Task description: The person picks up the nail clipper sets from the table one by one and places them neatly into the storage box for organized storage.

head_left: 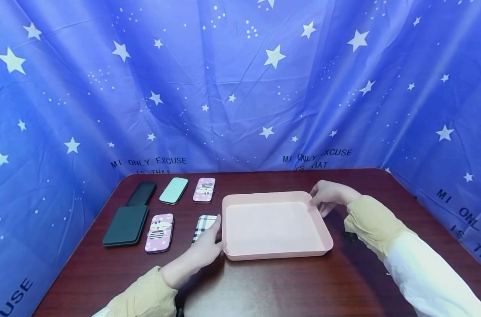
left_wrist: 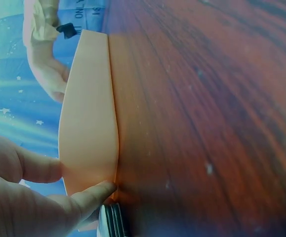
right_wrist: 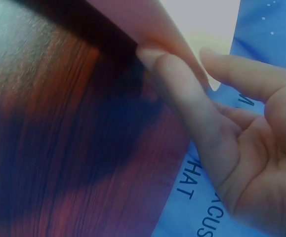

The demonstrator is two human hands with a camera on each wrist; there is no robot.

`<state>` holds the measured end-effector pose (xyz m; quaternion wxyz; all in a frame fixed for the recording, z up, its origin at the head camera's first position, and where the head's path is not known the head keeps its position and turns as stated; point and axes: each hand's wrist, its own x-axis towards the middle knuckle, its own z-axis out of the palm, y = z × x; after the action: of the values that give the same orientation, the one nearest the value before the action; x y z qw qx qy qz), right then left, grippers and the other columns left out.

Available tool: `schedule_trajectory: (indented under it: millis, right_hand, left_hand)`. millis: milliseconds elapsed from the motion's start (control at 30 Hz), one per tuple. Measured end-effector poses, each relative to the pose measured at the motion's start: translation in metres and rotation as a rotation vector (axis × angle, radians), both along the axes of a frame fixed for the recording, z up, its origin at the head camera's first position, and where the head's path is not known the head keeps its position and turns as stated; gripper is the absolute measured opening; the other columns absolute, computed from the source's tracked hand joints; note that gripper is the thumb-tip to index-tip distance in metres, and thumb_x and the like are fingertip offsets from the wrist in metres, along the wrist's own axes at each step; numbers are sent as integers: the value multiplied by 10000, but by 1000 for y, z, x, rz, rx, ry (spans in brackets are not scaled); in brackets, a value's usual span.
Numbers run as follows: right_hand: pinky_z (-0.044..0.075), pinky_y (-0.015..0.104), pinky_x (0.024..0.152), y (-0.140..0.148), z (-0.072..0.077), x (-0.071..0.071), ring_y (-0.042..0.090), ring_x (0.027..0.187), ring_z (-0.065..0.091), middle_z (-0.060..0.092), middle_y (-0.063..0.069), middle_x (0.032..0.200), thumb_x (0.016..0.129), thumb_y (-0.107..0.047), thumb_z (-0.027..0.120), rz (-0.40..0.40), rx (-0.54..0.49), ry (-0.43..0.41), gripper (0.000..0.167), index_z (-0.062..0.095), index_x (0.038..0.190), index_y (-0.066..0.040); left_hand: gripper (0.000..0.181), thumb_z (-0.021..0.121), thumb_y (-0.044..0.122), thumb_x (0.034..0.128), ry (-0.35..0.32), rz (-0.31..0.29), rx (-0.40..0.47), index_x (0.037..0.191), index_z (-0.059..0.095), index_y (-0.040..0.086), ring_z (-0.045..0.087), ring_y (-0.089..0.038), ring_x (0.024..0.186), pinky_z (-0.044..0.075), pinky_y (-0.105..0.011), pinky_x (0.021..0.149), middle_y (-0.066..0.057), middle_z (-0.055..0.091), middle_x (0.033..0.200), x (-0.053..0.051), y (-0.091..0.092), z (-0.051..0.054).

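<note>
A shallow pink tray (head_left: 277, 226) (left_wrist: 88, 113) is between both hands. My left hand (head_left: 202, 246) (left_wrist: 29, 192) holds its left side near the front corner, one digit at the rim and another low on the wall. Around the far right corner, my right hand (head_left: 329, 196) (right_wrist: 231, 133) pinches the wall (right_wrist: 157, 24), with the thumb at the rim and fingers outside. A plaid case (head_left: 202, 224) lies just left of the tray, partly hidden behind my left hand; a case edge (left_wrist: 113, 220) shows beside those fingers.
Left on the brown table (head_left: 264, 290) lie a pink patterned case (head_left: 159, 233), another behind it (head_left: 204, 190), a mint case (head_left: 174, 190), a dark green case (head_left: 125, 225) and a black case (head_left: 142, 193). A blue star-printed curtain (head_left: 240, 110) surrounds the table's back and sides.
</note>
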<state>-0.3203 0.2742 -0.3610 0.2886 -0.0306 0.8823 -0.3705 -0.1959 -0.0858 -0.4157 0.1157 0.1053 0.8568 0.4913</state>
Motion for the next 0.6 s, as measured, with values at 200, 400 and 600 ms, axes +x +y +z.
schedule_trajectory:
  millis: [200,400,600]
  right_hand:
    - [567,333,525,-7,-8,-6,140,485,598,612,89,644,828,-13,593,8,78,48,278,532,1061,125]
    - [558,346,487,-11,-13,-7,150,452,586,595,84,588,767,22,575,23,176,163,76,593,835,50]
    - [551,339,466,-11,-15,-7,145,434,591,595,86,563,760,26,551,42,217,229,50,591,788,37]
  left_hand:
    - [721,494,-29,928,-44,-26,80,1466,18,-93,417,-401,1287,386,-469,1029,-322,294,1452,-3,-3,6]
    - [737,505,-81,896,-57,23,137,1481,57,-56,584,-350,1105,535,-361,818,-325,356,1416,-10,-16,27]
    - [773,577,58,910,119,112,-147,1499,80,-2,549,-322,1157,494,-429,915,-241,407,1424,-26,-35,53]
